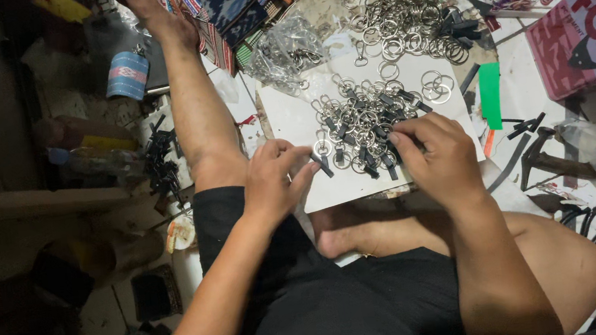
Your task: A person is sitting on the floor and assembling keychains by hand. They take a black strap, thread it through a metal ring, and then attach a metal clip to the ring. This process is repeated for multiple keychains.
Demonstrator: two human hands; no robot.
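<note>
The person sits on the floor with a white board (292,119) across the legs, and the left hand (277,181) pinches one black strap keyring (321,163) between thumb and fingertips at the board's near edge. The right hand (440,155), fingers curled together, presses into the heap of black-strapped keyrings (364,122) lying mid-board, just at three o'clock of the left. Loose silver rings (409,24) pile at twelve o'clock, a green strip (490,93) lies at the board's three o'clock edge, and a red box (589,29) sits beyond it.
</note>
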